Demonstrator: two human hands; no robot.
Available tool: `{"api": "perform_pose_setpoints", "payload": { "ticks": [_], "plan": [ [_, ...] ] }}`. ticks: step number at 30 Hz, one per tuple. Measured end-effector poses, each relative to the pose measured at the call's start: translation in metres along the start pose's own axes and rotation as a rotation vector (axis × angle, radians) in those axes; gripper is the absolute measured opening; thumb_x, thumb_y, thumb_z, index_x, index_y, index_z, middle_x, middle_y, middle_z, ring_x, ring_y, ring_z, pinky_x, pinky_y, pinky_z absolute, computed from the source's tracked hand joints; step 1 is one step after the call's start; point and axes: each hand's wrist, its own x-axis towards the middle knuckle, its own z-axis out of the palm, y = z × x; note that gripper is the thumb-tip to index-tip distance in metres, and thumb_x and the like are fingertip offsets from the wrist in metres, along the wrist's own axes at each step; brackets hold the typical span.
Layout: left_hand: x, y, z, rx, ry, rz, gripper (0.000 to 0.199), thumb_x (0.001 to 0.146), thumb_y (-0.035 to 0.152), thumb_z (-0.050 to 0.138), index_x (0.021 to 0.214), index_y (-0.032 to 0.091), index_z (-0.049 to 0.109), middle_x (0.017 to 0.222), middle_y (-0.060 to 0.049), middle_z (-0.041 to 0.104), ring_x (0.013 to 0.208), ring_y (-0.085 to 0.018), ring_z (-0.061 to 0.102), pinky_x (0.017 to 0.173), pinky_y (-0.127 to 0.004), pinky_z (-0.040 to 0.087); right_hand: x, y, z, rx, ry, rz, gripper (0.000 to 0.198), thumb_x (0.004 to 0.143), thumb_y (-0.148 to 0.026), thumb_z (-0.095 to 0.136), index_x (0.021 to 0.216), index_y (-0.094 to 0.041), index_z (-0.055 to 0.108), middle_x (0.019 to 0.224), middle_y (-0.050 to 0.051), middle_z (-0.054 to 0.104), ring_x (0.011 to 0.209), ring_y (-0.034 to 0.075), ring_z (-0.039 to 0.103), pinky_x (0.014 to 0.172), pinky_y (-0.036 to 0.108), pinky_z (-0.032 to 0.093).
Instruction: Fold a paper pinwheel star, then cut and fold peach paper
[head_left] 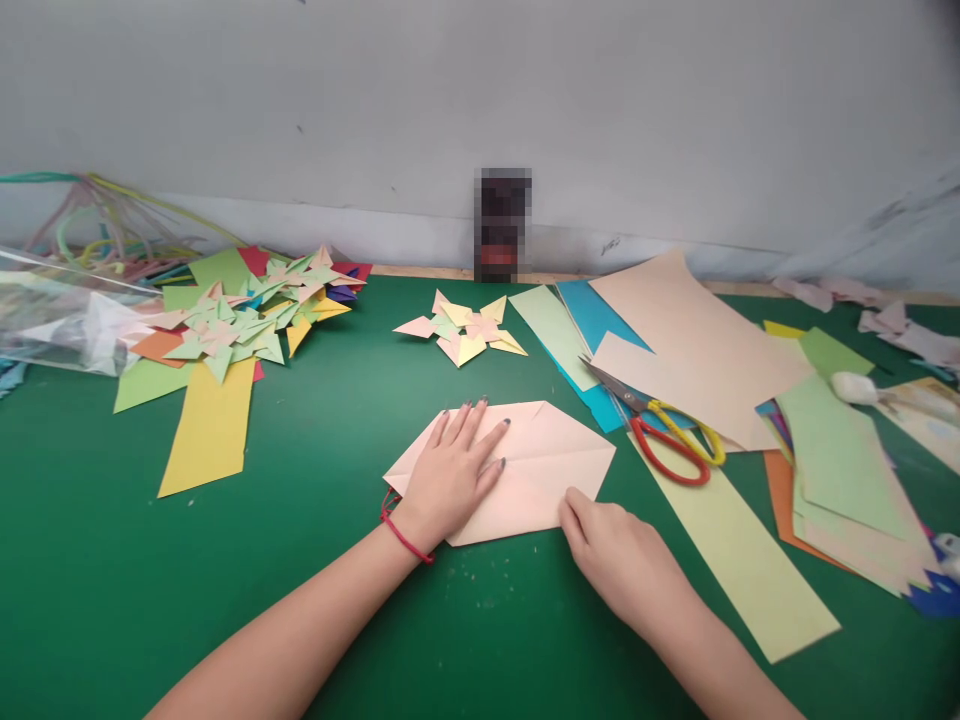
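A pale pink sheet of folded paper (536, 465) lies on the green tabletop, with slanted corners and a crease along its length. Pressed flat on its left part is my left hand (454, 470), fingers spread, a red cord at the wrist. My right hand (611, 535) is closed at the lower right edge of the paper, thumb and curled forefinger pinching it; the fingertips are partly hidden. Beyond the sheet sits a folded paper star (461, 328) in pink, yellow and green. Scissors (660, 420) with red and yellow handles rest to the right, on loose paper.
At left, several folded stars (240, 315) are piled on coloured paper beside a clear plastic bag (67, 310). Large pink sheets (697, 350), a pale green strip (750, 560) and stacked green paper (847, 460) cover the right side. A wall (375, 110) stands behind.
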Motion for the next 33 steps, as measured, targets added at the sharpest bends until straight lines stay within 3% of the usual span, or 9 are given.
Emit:
{"api": "perform_pose_setpoints", "payload": {
  "ticks": [9, 16, 22, 28, 30, 33],
  "plan": [
    [-0.001, 0.0, 0.003, -0.012, -0.002, 0.005, 0.054, 0.088, 0.045, 0.04, 0.137, 0.024, 0.032, 0.149, -0.008, 0.02, 0.134, -0.028, 0.023, 0.108, -0.047, 0.022, -0.001, -0.006, 0.008, -0.085, 0.091, -0.017, 0.024, 0.092, -0.022, 0.035, 0.071, -0.02, 0.046, 0.055, 0.001, 0.062, 0.048, 0.019, 0.063, 0.04, 0.024, 0.015],
    [-0.001, -0.001, 0.002, 0.002, -0.002, 0.007, 0.051, 0.09, 0.039, 0.036, 0.139, 0.025, 0.029, 0.149, -0.007, 0.018, 0.135, -0.027, 0.021, 0.108, -0.048, 0.021, -0.001, -0.004, 0.009, -0.102, 0.125, -0.026, 0.024, 0.092, -0.023, 0.036, 0.07, -0.02, 0.047, 0.054, 0.001, 0.062, 0.047, 0.019, 0.062, 0.04, 0.026, 0.013],
    [-0.001, -0.001, 0.008, 0.004, 0.009, -0.017, 0.053, 0.091, 0.036, 0.033, 0.14, 0.017, 0.024, 0.148, -0.011, 0.02, 0.135, -0.025, 0.022, 0.108, -0.047, 0.022, -0.001, -0.004, 0.01, -0.097, 0.152, -0.028, 0.024, 0.091, -0.023, 0.037, 0.068, -0.02, 0.045, 0.052, 0.001, 0.061, 0.045, 0.018, 0.062, 0.04, 0.026, 0.013],
    [-0.002, -0.001, -0.001, -0.021, 0.19, -0.219, 0.05, 0.091, 0.035, 0.035, 0.135, 0.012, 0.031, 0.147, -0.017, 0.02, 0.136, -0.031, 0.017, 0.106, -0.055, 0.019, -0.001, -0.003, 0.01, -0.072, 0.122, -0.018, 0.024, 0.092, -0.024, 0.037, 0.07, -0.02, 0.047, 0.053, 0.0, 0.061, 0.047, 0.018, 0.062, 0.041, 0.025, 0.012],
    [-0.008, -0.002, -0.013, -0.044, 0.274, -0.173, 0.043, 0.091, 0.027, 0.034, 0.132, 0.014, 0.035, 0.146, -0.017, 0.022, 0.135, -0.03, 0.02, 0.106, -0.055, 0.019, -0.001, -0.002, 0.01, -0.06, 0.121, -0.023, 0.024, 0.092, -0.024, 0.037, 0.071, -0.02, 0.047, 0.054, 0.0, 0.061, 0.047, 0.018, 0.062, 0.041, 0.025, 0.013],
    [-0.02, 0.0, -0.028, -0.139, 0.323, 0.121, 0.031, 0.09, 0.021, 0.039, 0.12, 0.016, 0.045, 0.124, -0.013, 0.051, 0.121, -0.022, 0.043, 0.1, -0.041, 0.036, -0.002, -0.002, 0.009, -0.047, 0.11, -0.024, 0.024, 0.092, -0.024, 0.036, 0.071, -0.02, 0.048, 0.055, 0.0, 0.062, 0.048, 0.018, 0.062, 0.041, 0.025, 0.013]
  ]
}}
